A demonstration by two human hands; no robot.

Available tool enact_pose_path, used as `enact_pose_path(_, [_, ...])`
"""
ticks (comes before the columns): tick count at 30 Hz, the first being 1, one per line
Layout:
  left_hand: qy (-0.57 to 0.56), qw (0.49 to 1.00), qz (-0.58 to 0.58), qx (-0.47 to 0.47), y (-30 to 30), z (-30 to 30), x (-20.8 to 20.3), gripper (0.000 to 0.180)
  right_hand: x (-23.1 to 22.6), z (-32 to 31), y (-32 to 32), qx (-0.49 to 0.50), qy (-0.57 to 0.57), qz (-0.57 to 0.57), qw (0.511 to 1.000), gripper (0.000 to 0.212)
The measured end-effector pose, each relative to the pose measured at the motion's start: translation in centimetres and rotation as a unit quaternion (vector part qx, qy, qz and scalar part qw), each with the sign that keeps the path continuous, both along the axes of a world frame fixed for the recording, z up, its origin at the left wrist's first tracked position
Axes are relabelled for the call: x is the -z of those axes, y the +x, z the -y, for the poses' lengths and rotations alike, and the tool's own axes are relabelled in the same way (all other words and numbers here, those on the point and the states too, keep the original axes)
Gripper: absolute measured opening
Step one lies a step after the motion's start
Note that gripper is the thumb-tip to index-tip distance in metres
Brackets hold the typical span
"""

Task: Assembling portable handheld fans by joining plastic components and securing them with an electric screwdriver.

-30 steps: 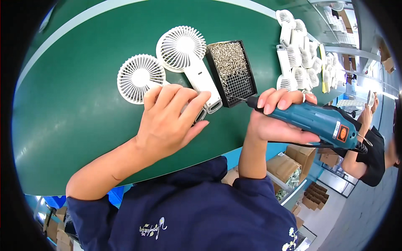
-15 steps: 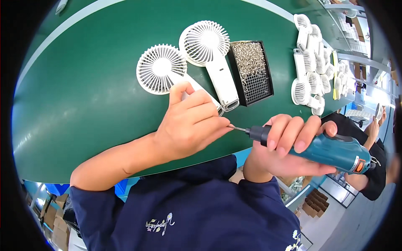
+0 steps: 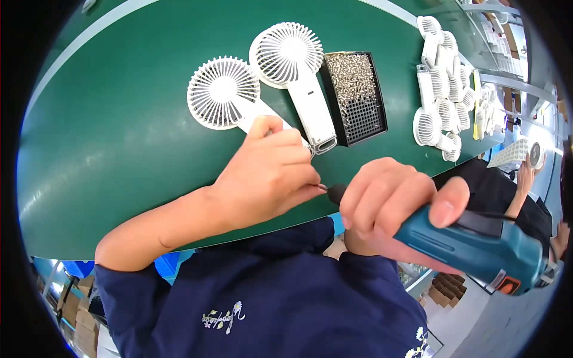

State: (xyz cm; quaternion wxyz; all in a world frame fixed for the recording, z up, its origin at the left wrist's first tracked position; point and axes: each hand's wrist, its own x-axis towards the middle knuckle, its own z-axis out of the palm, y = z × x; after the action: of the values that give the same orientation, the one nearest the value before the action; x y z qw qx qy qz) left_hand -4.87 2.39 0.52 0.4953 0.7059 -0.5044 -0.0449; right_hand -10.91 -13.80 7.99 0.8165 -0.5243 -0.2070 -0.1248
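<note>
My right hand (image 3: 394, 200) is wrapped round a teal electric screwdriver (image 3: 471, 241), its black nose (image 3: 336, 193) pointing left. The tip of the driver meets the pinched fingertips of my left hand (image 3: 268, 170). Those fingers are closed; whatever is between them is too small or hidden to name. Partly behind my left hand lies the handle of one white handheld fan (image 3: 222, 90). A second white handheld fan (image 3: 313, 110) lies just right of it, handle toward me. Beside that fan sits a black tray (image 3: 365, 113) full of small metallic screws.
Many white fans (image 3: 441, 89) are heaped at the right of the green table (image 3: 119, 137). Beyond the right edge, a co-worker's hand (image 3: 525, 176) is near a white round fan part (image 3: 536, 156) and a white sheet (image 3: 509, 153). Brown cartons (image 3: 447, 290) stand below.
My right hand has moved left and the screwdriver's rear end has swung down and right, so its shaft is now mostly hidden. My left hand stays pinched. The co-worker's hand has shifted.
</note>
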Motion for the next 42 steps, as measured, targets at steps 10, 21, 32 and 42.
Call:
enact_pose_path(10, [0.111,0.987,0.115,-0.013,3.2,-1.2,-2.3,0.065,1.1,-0.1,-0.2,0.058,-0.027,0.063,0.996,0.055])
enact_pose_path(21, [0.162,0.973,0.161,-0.027,2.5,-1.2,-1.1,0.050,2.9,-1.8,0.4,0.071,-0.048,0.074,0.994,0.072])
enact_pose_path(32, [0.170,0.974,0.152,-0.018,2.8,-1.0,-1.2,0.048,3.3,-1.5,0.7,0.083,-0.010,0.112,0.990,0.070])
enact_pose_path(42, [0.268,0.941,0.206,0.027,8.7,-0.8,-6.5,0.055,6.4,3.9,-3.3,0.148,0.286,-0.028,0.946,0.071])
